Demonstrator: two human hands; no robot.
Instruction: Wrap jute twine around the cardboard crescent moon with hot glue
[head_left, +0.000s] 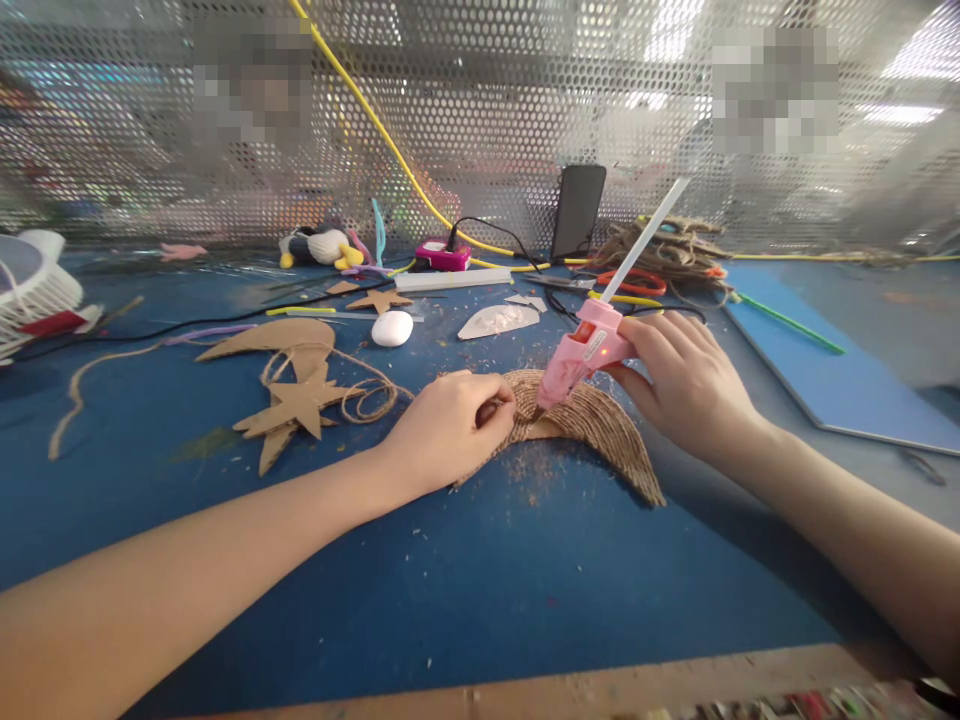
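A crescent-shaped piece [607,420] covered with rows of brown twine lies on the blue table, a strip of bare cardboard showing along its inner edge. My left hand [450,425] rests over its left part, thumb and fingertips pinched on the twine at the inner edge. Loose twine [367,385] leads from a coil on the left up to this hand. My right hand [686,375] grips a pink hot glue gun [574,355] with a long white glue stick [645,240] standing out of its back. The gun's nozzle points down at the crescent, close beside my left fingertips.
Cardboard stars and a crescent [296,400] lie on the left. Behind stand a white egg-shaped piece [392,328], a white scrap [499,320], a pink power strip [442,255] and a phone [579,210]. A twine bundle [660,250] and a blue board [847,350] are at right.
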